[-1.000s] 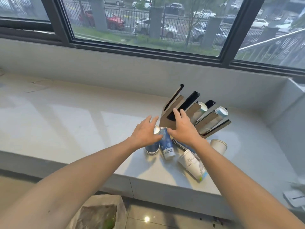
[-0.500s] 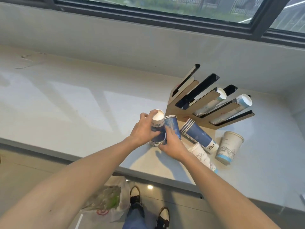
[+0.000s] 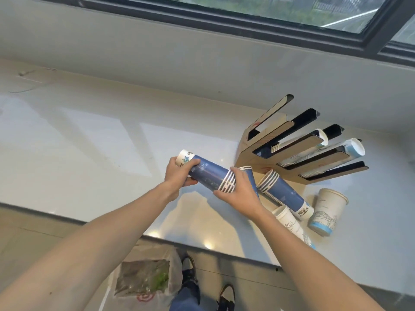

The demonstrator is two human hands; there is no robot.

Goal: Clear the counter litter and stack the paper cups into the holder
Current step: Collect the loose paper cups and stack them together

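Both hands hold a stack of blue paper cups [image 3: 207, 175] sideways above the counter [image 3: 89, 142]. My left hand [image 3: 179, 176] grips its white base end. My right hand [image 3: 239, 194] wraps the striped rim end and also covers another blue cup [image 3: 249, 173]. A second blue stack [image 3: 281, 193] lies on the counter to the right, in front of the slotted wooden cup holder [image 3: 298, 149], which carries two rows of white cups. A white cup with a blue base [image 3: 326, 212] stands upside down, and a white stack [image 3: 292, 227] lies beside my right forearm.
The counter runs along a window wall; its front edge [image 3: 202, 245] is below my hands. A plastic bag with litter [image 3: 143, 281] sits on the floor beside my shoes. Thin scraps [image 3: 24, 74] lie at the far left of the counter.
The blue stack was upright on the counter in my left hand; both hands now hold it lifted and turned sideways. The camera has tilted down and closer.
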